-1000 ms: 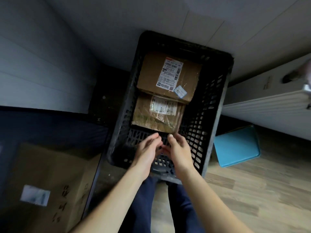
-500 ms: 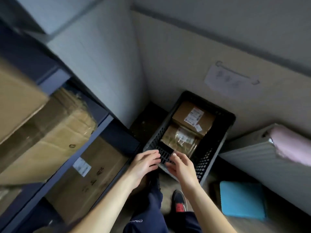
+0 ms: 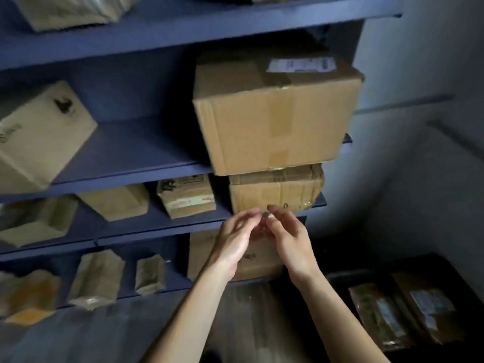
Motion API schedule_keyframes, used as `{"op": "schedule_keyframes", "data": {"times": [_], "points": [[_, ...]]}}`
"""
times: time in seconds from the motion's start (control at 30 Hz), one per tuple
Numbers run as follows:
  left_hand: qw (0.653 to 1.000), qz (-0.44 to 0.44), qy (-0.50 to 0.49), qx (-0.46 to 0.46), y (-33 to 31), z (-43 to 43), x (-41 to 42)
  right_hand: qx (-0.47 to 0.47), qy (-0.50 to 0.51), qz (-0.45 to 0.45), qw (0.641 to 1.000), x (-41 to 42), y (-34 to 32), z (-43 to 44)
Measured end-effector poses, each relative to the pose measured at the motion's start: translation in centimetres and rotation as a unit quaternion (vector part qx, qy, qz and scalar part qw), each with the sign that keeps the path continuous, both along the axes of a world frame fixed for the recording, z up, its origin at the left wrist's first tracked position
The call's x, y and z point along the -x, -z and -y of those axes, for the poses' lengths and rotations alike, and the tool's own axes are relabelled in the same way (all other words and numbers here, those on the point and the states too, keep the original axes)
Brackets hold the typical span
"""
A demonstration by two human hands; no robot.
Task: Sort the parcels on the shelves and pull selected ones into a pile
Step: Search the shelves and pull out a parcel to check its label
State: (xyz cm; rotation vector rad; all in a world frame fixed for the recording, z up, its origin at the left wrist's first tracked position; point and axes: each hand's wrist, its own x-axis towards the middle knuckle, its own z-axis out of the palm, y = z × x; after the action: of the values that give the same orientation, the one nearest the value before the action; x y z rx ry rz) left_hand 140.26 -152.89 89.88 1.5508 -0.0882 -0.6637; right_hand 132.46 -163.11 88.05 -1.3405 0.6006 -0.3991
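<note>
Blue shelves (image 3: 136, 171) hold several cardboard parcels. A large taped box (image 3: 275, 119) overhangs the middle shelf's front edge on the right. Below it sits a smaller tape-wrapped box (image 3: 277, 191). My left hand (image 3: 235, 239) and my right hand (image 3: 288, 231) are raised close together just in front of that smaller box's lower edge, fingers loosely curled and fingertips nearly meeting. Neither hand holds anything. At the lower right a black crate (image 3: 337, 277) on the floor contains two flat parcels (image 3: 408, 313).
Other boxes stand on the shelves: a tilted box (image 3: 39, 137) at the left, a labelled box (image 3: 187, 196) in the middle, and small padded bags (image 3: 97, 277) on the low shelf. A pale wall (image 3: 419, 127) closes off the right side.
The view has swung up from the crate on the floor to the shelves. Both hands have left the crate's rim and risen to the small wrapped box.
</note>
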Motion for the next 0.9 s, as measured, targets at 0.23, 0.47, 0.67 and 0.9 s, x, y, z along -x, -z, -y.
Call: {"op": "schedule_keyframes", "data": {"times": [0.23,0.47,0.67,0.9], "points": [[0.991,0.070,-0.108,0.030,-2.8,-12.9,-7.5,0.056,-0.098,0.045,0.993,-9.0,-4.3,-12.5],[0.989,0.098,-0.107,0.039,-4.4,-24.2,-16.9,0.074,-0.100,0.071,0.990,-18.5,-6.3,-24.5],[0.984,0.134,-0.106,0.045,-8.4,-26.8,-21.2,0.069,-0.079,0.096,0.990,-22.8,-9.7,-27.9],[0.976,0.198,-0.061,0.069,-13.1,-24.1,-23.7,0.119,-0.057,0.139,0.981,-25.3,-13.9,-24.7]]}}
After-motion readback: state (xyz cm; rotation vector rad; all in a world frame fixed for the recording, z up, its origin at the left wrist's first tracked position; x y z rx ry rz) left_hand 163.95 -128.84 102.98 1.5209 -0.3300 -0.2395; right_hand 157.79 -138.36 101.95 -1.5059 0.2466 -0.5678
